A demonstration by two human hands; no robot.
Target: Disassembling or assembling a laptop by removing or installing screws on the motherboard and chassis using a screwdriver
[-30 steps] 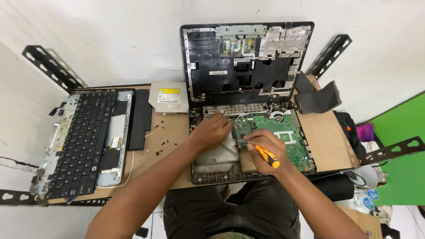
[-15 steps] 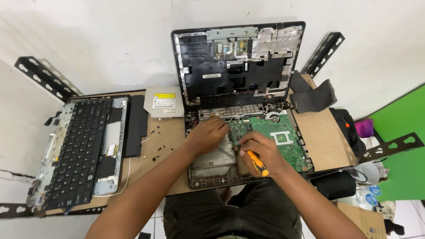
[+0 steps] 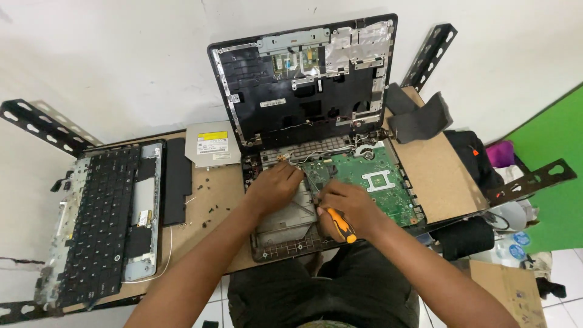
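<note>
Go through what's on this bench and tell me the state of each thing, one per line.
Laptop base: opened up, top cover off.
Green circuit board: exposed, seated in the base.
Lid shell: upright, inner side bare.
Keyboard panel: removed, lying flat at the left.
Optical drive: pulled out, flat on the table.
Screwdriver: gripped in the right hand.
Left hand: resting inside the base.

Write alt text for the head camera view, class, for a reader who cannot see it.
A person's right hand grips an orange-handled screwdriver over the green circuit board of an opened laptop, while the left hand rests on the laptop's base beside it. A detached keyboard panel, an optical drive and loose screws lie on the brown table to the left.
</note>
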